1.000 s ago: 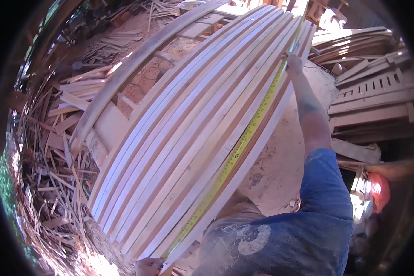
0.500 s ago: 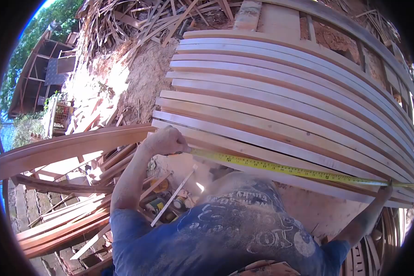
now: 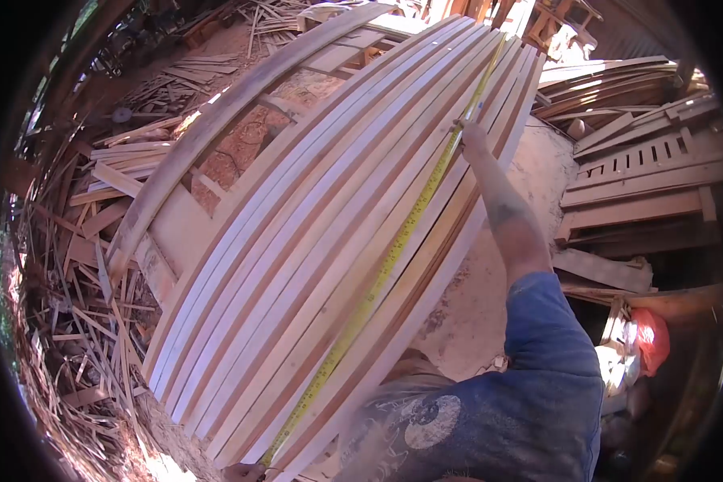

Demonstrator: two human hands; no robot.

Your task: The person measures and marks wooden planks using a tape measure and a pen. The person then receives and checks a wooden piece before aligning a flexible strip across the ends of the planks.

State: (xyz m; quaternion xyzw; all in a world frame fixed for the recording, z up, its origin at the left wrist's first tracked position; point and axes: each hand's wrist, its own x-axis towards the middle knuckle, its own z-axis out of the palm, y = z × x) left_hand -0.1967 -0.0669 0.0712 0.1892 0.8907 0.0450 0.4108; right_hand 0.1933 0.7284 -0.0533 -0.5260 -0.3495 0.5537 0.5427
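A yellow tape measure (image 3: 394,249) stretches lengthwise over a row of long wooden boards (image 3: 297,273). At the near end of the boards, my left hand (image 3: 245,472) is closed on the tape's end; the lower frame edge cuts off much of this hand. Farther along, my right hand (image 3: 474,138) grips the blade with its fingers closed, close above the boards. Beyond that hand the tape carries on toward the far end of the boards. What lies inside either hand is mostly hidden.
A wooden frame (image 3: 209,161) lies left of the boards. Scrap strips (image 3: 108,313) are heaped along the left side. Slatted wooden panels (image 3: 643,185) are stacked at right, near a red bag (image 3: 651,341). Sawdust covers the floor (image 3: 538,169).
My view has swung right, toward the far end of the boards. My right hand now sits part way along the tape, with more blade beyond it. Both hands still hold the tape.
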